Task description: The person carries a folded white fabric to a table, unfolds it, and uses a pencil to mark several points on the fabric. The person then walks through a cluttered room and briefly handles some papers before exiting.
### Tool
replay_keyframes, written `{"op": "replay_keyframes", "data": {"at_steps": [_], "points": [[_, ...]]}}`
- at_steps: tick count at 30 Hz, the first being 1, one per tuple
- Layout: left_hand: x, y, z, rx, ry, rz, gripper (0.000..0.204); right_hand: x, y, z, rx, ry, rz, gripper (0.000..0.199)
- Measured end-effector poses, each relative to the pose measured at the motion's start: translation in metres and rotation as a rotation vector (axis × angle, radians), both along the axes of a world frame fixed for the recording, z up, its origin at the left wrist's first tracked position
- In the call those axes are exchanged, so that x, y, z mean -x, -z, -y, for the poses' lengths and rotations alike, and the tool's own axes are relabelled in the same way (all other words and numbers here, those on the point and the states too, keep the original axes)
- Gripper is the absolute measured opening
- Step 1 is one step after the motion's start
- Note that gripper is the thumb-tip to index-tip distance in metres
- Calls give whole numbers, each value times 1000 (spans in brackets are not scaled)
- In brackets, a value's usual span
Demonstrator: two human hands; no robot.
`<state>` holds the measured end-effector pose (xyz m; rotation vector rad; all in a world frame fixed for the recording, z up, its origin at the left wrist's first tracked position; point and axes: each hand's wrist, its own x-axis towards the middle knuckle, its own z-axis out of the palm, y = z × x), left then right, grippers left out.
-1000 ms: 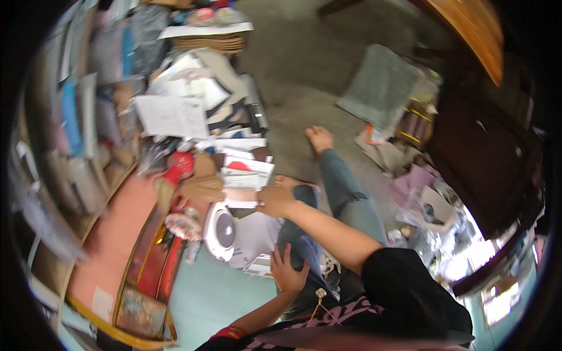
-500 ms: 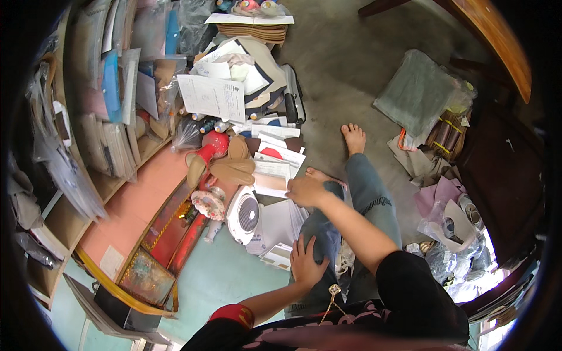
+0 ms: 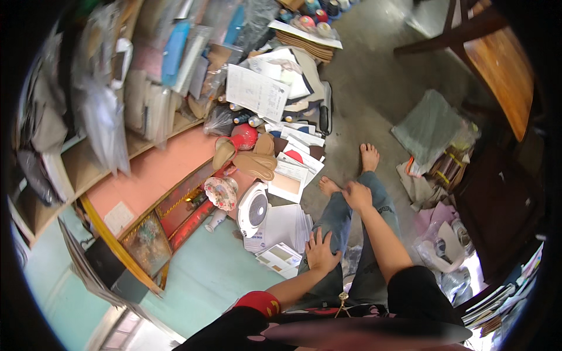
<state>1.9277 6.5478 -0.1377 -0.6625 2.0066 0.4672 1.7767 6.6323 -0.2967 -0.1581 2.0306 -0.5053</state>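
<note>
My left hand point(image 3: 322, 253) lies on my left thigh with its fingers spread, holding nothing. Over my knees, my right hand point(image 3: 357, 196) is loosely bent and open, with nothing visible in it. On the floor to the left is a white card with a tan panel point(image 3: 287, 181), overlapping several other white sheets point(image 3: 304, 140). Closer to my left hand are a pile of white papers point(image 3: 290, 225) and a white card with grey-green panels point(image 3: 280, 257). A white round-grilled device, like a small fan point(image 3: 253, 209), stands beside the pile.
Tan sole-shaped pieces point(image 3: 254, 165), a red vase point(image 3: 243, 138) and a floral dish point(image 3: 220, 193) crowd the left. A shelf point(image 3: 140, 149) holds bagged folders. Thread spools point(image 3: 316, 17) lie far ahead. At right are a grey-green bag point(image 3: 426, 131) and a wooden chair point(image 3: 497, 70).
My right hand has moved away from the tan-panelled card, rightward to my knees. My left hand stays on the thigh. The whole view has shifted and turned.
</note>
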Motion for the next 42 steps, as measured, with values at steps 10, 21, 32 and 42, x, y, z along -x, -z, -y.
{"op": "replay_keyframes", "data": {"at_steps": [10,21,32,42], "points": [[-39,-6,126,-372,-114,250,83,-35,-222,-136,-15,-135,210,60],[-72,-128,174,-252,-665,-442,63,37,-224,-188,63,49,120,53],[-157,-149,121,350,-1168,-544,50,313,-144,-109,133,-407,93,29],[-65,-158,-95,95,-1811,-562,58,458,-221,102,99,-1589,-447,26]]}}
